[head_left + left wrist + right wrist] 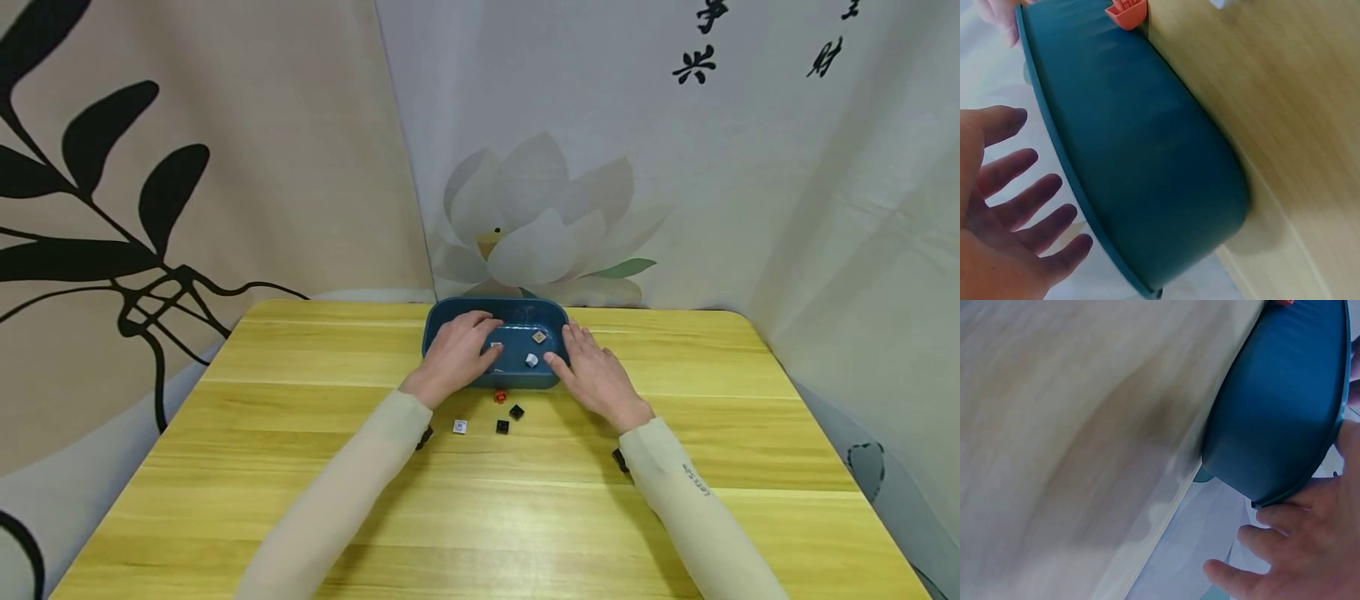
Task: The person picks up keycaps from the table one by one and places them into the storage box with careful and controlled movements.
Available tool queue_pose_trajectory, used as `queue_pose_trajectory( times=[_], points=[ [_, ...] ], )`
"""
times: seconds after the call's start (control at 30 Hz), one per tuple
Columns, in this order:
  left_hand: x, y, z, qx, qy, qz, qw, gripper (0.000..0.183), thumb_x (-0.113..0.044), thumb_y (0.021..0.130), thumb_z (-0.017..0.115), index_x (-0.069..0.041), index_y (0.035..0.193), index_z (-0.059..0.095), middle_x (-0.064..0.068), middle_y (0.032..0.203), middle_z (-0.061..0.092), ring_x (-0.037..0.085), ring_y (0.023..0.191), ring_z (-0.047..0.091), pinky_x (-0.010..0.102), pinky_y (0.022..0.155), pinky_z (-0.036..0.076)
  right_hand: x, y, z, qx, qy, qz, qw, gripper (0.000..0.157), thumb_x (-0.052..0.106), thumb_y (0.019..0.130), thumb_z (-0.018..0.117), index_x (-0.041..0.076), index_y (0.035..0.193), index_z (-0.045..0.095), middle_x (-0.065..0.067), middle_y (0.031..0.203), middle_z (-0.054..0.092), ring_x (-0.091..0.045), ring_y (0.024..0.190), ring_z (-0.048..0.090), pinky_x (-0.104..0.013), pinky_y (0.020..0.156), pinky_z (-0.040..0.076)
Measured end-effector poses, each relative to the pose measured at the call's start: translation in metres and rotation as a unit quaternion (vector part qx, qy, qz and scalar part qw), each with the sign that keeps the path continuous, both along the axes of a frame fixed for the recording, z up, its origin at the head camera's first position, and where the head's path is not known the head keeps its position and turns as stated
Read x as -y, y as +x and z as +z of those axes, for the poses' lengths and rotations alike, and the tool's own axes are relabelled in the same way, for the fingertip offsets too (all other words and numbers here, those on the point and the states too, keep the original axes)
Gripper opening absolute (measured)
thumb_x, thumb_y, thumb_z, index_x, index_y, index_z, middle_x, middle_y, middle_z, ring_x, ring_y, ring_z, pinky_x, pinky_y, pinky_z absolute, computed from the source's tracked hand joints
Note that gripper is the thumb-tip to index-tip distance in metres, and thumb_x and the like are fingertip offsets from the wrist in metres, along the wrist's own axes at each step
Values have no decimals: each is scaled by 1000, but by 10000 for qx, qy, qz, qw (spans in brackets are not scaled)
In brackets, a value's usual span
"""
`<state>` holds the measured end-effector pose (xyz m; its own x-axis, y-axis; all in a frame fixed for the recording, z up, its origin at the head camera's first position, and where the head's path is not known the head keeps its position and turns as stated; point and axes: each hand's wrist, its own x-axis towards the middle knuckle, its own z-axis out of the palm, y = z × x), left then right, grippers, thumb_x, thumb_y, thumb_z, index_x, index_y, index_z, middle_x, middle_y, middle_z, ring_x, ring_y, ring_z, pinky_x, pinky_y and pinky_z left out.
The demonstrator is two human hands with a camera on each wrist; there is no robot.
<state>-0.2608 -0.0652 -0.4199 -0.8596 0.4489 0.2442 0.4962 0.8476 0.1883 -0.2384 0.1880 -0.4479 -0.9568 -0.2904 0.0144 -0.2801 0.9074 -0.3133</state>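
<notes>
A blue plastic tray (525,382) sits at the table's back edge, with several small keycaps inside, among them a white keycap (532,360) and a beige keycap (538,337). My left hand (459,346) is over the tray's left part, fingers spread and holding nothing; in the left wrist view its fingertips (1079,245) are beside the rim. At the right end, my right hand (596,375) holds the tray's wall lightly, thumb over the rim and fingers outside. Just in front of the tray lies a red keycap (501,396), hollow side showing in the left wrist view.
Nearer on the wooden table (525,517) are a white keycap (460,427) and two black keycaps, one (502,427) in front of the other (517,412). A printed curtain (570,100) hangs right behind the table.
</notes>
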Motion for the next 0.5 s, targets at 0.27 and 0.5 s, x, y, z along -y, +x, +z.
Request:
queue_pose_trajectory(
  times=[0.27,0.5],
  points=[
    [21,20,4,-244,-6,-209,9995,44,-32,101,69,-9,139,66,13,146,58,34,141,48,56,116,37,2,2,1,16,-73,-20,10000,81,57,110,33,-2,163,18,-18,171,13,-39,157,17,-65,119,25],
    [40,38,4,-378,-161,-415,9983,49,-35,100,71,-9,141,64,15,151,54,39,144,44,61,114,37,4,2,2,14,-61,-45,10000,81,57,110,33,-3,163,19,-19,171,14,-39,156,17,-65,119,24]
  ],
)
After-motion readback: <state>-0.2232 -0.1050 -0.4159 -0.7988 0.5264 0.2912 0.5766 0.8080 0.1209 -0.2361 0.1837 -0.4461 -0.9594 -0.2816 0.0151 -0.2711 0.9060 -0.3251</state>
